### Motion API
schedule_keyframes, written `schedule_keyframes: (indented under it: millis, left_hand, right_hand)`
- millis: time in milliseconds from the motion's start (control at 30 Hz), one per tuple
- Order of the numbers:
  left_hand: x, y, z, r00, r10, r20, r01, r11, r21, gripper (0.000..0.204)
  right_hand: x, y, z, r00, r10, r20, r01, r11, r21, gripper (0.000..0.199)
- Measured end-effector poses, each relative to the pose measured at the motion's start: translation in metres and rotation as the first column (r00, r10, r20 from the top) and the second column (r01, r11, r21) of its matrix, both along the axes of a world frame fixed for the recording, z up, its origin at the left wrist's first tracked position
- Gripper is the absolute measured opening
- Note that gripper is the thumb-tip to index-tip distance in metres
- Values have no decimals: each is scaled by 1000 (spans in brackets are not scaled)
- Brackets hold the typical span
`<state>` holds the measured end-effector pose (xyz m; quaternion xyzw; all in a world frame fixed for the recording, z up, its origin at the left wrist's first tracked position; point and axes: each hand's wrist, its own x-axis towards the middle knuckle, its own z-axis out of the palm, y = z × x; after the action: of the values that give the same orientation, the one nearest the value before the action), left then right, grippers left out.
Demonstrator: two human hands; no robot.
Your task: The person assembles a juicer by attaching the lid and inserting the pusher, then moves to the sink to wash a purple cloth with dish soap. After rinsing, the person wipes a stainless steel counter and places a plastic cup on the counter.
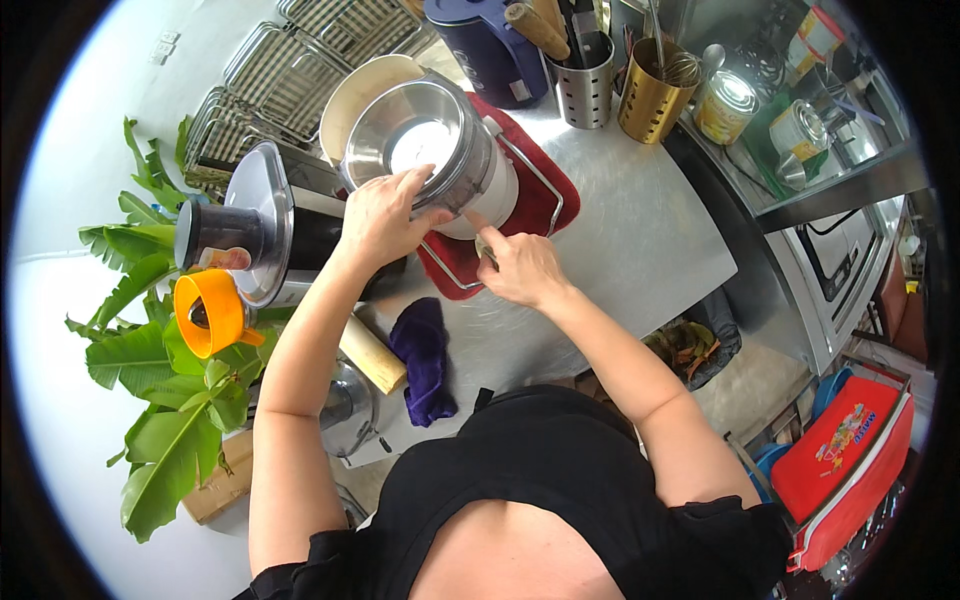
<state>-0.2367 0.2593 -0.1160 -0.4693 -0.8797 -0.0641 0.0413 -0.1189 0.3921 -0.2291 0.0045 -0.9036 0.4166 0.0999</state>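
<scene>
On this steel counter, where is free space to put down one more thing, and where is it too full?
The widest bare patch of the steel counter lies right of the red mat, below the gold utensil holder. A smaller bare strip runs between the purple cloth and the right hand. The left side is crowded: left hand on the metal bowl, juicer, orange funnel.

purple cloth (424, 358) on steel counter (640, 250) | orange funnel (208, 312) by green leaves (170, 420) | gold cup (654, 92), perforated steel holder (585, 88) at back | tins (726, 106) right | red bag (850, 452) lower right
</scene>
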Motion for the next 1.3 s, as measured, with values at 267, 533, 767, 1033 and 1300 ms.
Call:
schedule_keyframes:
  millis: [267, 533, 767, 1033, 1300]
  left_hand:
    - [-2, 7, 12, 998, 16, 53, -11, 995, -94, 39]
    - [-5, 3, 11, 998, 25, 61, -19, 996, -90, 38]
    - [-8, 7, 10, 998, 31, 59, -26, 996, -84, 38]
    - [-11, 5, 7, 999, -6, 42, 9, 998, -54, 40]
    - [-12, 4, 7, 999, -10, 45, 12, 999, -52, 40]
  right_hand:
    - [-2, -1, -4, 997, 21, 69, -41, 952, 303, 81]
    - [-2, 7, 18, 984, 61, 166, -110, 948, 298, 67]
    - [8, 3, 4, 969, -191, 155, 242, 623, -744, 35]
    - [-10, -19, 29, 907, -311, 283, 395, 398, -828, 23]
    - [-20, -27, 27, 880, -417, 226, 408, 420, -811, 18]
